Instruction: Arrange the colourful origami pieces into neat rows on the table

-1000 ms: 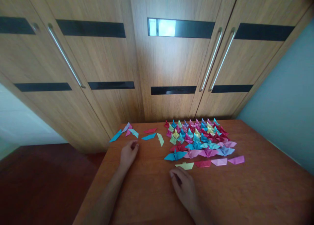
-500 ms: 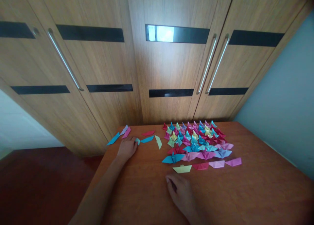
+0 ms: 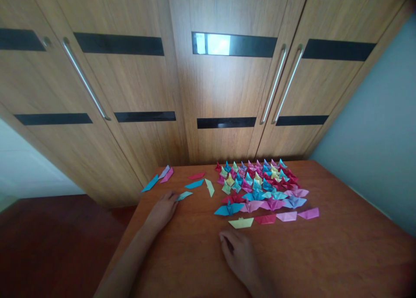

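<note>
My left hand (image 3: 163,210) is closed, its fingertips pinching one end of a light-blue folded paper boat-like piece (image 3: 185,196) over the left part of the table. Just beyond lie a blue folded paper (image 3: 194,184), a red one (image 3: 196,176) and a pale yellow one (image 3: 209,188). My right hand (image 3: 239,252) rests on the wood, fingers curled in a loose fist with nothing visible inside. In front of it a pale yellow folded paper (image 3: 241,223) starts a row with a red piece (image 3: 265,220) and two pink ones.
Rows of many-coloured paper cranes (image 3: 256,183) cover the table's back right. Blue, lilac and pink folded papers (image 3: 167,175) lie by the back left corner. A wooden wardrobe (image 3: 224,90) with metal handles stands behind the brown table (image 3: 191,254); a pale wall rises at right.
My left hand has drawn back toward me and slightly left, bringing the light-blue folded paper away from the blue one, so more of it shows. My right hand stays in place.
</note>
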`<state>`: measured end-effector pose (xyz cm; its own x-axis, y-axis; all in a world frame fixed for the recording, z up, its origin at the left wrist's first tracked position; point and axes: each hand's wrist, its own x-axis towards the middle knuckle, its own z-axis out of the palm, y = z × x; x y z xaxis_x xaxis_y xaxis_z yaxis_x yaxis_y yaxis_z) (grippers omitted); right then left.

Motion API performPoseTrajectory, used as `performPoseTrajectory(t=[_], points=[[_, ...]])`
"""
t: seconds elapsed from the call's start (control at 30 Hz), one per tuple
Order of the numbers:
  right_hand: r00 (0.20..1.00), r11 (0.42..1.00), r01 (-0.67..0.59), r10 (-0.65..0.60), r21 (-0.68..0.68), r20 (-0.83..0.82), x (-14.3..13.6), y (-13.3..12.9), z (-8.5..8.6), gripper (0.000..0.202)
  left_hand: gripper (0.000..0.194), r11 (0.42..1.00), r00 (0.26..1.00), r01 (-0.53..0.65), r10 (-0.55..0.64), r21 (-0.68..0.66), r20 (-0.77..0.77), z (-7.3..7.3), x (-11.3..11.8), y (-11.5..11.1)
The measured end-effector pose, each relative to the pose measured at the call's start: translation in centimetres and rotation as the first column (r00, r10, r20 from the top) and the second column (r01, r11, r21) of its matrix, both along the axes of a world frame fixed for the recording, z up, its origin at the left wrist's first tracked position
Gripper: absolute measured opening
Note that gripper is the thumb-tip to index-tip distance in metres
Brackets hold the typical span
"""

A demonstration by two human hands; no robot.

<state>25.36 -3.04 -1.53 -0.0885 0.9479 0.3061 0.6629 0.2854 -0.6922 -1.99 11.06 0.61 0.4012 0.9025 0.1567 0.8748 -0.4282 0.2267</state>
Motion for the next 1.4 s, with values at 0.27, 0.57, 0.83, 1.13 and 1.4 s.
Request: performPoseTrajectory(t=[0.27,0.57,0.83,1.13,1.4], points=[[0.996,1.0,0.022,-0.023,-0.01,-0.087,0.2,0.2,0.0,0.025,0.027,1.0,0.994,-0.016,0.014,0.022,0.111,-0.2,-1.0,-1.1],[0.978,0.999,0.043,-0.046,-0.016,-0.202,0.3,0.2,0.2,0.026,0.026,0.983,0.855,-0.122,0.174,-0.136,0.488,1.4,1.8,-3.5],[0.816,0.975,0.137,-0.212,-0.176,-0.538,1.4,0.2,0.9,0.036,0.024,0.879,0.769,0.294,0.015,-0.375,0.639,3.3,9.7,-7.9],[0.746,0.963,0.153,-0.26,-0.222,-0.613,3.3,-0.2,0.7,0.029,0.018,0.823,0.788,0.407,-0.097,-0.397,0.608,2.4,13.1,-8.7],[0.766,0.858,0.417,-0.509,-0.299,-0.393,8.9,-1.4,-0.3,0.042,0.021,0.871,0.808,0.275,0.02,-0.408,0.589,1.6,10.2,-7.4]])
